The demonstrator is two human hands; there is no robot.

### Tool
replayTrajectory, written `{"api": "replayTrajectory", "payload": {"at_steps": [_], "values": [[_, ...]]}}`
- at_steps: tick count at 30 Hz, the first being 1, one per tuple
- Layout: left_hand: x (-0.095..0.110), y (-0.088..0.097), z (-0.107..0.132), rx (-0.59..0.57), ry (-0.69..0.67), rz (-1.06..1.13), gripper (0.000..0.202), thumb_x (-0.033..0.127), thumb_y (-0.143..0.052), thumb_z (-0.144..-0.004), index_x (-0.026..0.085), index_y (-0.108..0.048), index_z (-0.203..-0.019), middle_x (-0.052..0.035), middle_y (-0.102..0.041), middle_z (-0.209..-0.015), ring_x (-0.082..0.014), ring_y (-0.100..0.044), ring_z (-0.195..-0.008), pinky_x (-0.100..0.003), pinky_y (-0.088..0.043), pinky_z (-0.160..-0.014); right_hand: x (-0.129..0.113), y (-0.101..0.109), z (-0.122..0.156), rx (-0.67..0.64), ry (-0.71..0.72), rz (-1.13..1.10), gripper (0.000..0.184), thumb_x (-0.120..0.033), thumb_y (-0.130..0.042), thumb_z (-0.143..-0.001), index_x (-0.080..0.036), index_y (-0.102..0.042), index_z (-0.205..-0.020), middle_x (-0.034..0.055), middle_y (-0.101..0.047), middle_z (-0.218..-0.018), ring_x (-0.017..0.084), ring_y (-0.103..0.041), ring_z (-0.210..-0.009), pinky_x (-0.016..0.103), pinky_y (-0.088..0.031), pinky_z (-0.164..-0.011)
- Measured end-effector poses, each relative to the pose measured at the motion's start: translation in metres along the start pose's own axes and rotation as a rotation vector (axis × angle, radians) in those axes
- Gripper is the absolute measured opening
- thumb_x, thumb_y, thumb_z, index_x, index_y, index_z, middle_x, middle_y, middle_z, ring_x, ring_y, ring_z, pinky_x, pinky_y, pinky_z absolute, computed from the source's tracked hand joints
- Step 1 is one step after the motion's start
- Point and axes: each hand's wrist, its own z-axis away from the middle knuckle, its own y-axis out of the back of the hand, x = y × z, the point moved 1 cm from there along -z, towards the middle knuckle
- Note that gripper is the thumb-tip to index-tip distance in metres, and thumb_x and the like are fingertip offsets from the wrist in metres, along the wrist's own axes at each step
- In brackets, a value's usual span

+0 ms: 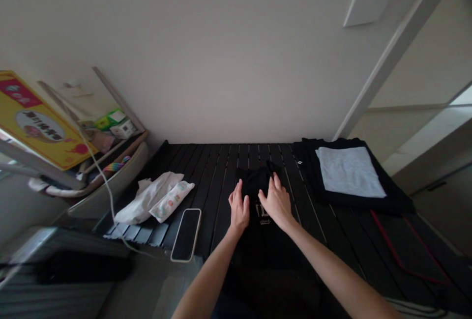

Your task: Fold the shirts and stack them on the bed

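**Two open hands pressing on black cloth, with slippage and snagging the likely risks**

Head view: left hand (239,208) and right hand (276,202) both open, palms down, fingers spread and slightly curved, with no visible grip on anything. Beneath them, a black printed garment (254,181) lying on a black slatted table (221,161), its far end bunched and rumpled, its near part fading into shadow and hard to make out. Just left of the garment, a smartphone (186,235) lying face up near the table's near edge, with a white cloth bag (147,198) and a patterned packet (171,201) beyond it. To the right, a folded black garment (313,171) under a grey cloth (350,171), and a red cable (391,245) trailing across the slats.

Likely trouble from here: cloth shifting on the slats under uneven pressure from the two hands, and the bunched end setting into lopsided creases. Also possible, a hem dragging unnoticed in the dark near part, black on black making edges difficult to judge. A wide sideways sweep of fabric could push the smartphone toward the edge or catch on the red cable.
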Motion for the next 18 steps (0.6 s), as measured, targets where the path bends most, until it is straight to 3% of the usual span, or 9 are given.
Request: {"api": "replayTrajectory", "payload": {"at_steps": [5, 7, 10, 12, 14, 18], "values": [[-0.012, -0.001, 0.000, 0.044, 0.099, 0.119, 0.052, 0.033, -0.023, -0.098, 0.024, -0.022, -0.149, -0.0056, -0.032, -0.154, -0.0169, -0.028, -0.141, -0.039, -0.023, -0.112, -0.042, -0.021, -0.006, -0.229, 0.114, -0.086, 0.066, -0.034, -0.048, -0.086, -0.020, -0.030, -0.148, 0.0121, -0.007, -0.159, 0.035, -0.052, -0.118, 0.045, -0.043, -0.093], [-0.014, -0.002, -0.001, 0.049, 0.106, 0.109, 0.051, 0.031, -0.022, -0.098, 0.023, -0.026, -0.148, -0.0059, -0.034, -0.152, -0.0168, -0.030, -0.140, -0.039, -0.024, -0.112, -0.043, -0.033, -0.006, -0.319, 0.183, -0.174, 0.066, -0.031, -0.049, -0.086, -0.026, -0.028, -0.149, 0.0127, -0.004, -0.159, 0.035, -0.049, -0.123, 0.047, -0.042, -0.096], [-0.016, -0.005, -0.002, 0.020, 0.085, 0.042, 0.049, 0.030, -0.022, -0.098, 0.023, -0.032, -0.146, -0.0057, -0.038, -0.150, -0.0160, -0.031, -0.139, -0.038, -0.025, -0.111, -0.029, -0.044, 0.000, -0.313, 0.266, -0.339, 0.068, -0.025, -0.045, -0.087, -0.025, -0.020, -0.150, 0.0139, -0.004, -0.159, 0.029, -0.036, -0.136, 0.043, -0.038, -0.103], [-0.015, -0.007, -0.003, -0.036, 0.046, -0.027, 0.046, 0.031, -0.025, -0.099, 0.024, -0.038, -0.142, -0.0043, -0.042, -0.148, -0.0158, -0.031, -0.139, -0.039, -0.024, -0.112, -0.014, -0.045, 0.008, -0.268, 0.275, -0.395, 0.069, -0.022, -0.043, -0.086, -0.020, -0.018, -0.150, 0.0146, -0.010, -0.158, 0.023, -0.026, -0.141, 0.038, -0.035, -0.107], [-0.012, -0.009, -0.003, -0.088, 0.003, -0.097, 0.043, 0.032, -0.029, -0.098, 0.025, -0.043, -0.139, -0.0034, -0.045, -0.146, -0.0166, -0.031, -0.139, -0.040, -0.025, -0.112, 0.002, -0.038, 0.018, -0.239, 0.232, -0.352, 0.066, -0.021, -0.044, -0.085, -0.017, -0.023, -0.148, 0.0162, -0.023, -0.154, 0.022, -0.027, -0.141, 0.036, -0.034, -0.108], [-0.007, -0.011, -0.004, -0.114, -0.027, -0.181, 0.043, 0.033, -0.035, -0.097, 0.024, -0.043, -0.139, -0.0049, -0.045, -0.145, -0.0184, -0.031, -0.139, -0.042, -0.026, -0.112, 0.025, -0.015, 0.043, -0.356, 0.083, -0.093, 0.054, -0.024, -0.050, -0.085, -0.013, -0.042, -0.137, 0.0187, -0.054, -0.130, 0.028, -0.056, -0.117, 0.037, -0.046, -0.093]]}}
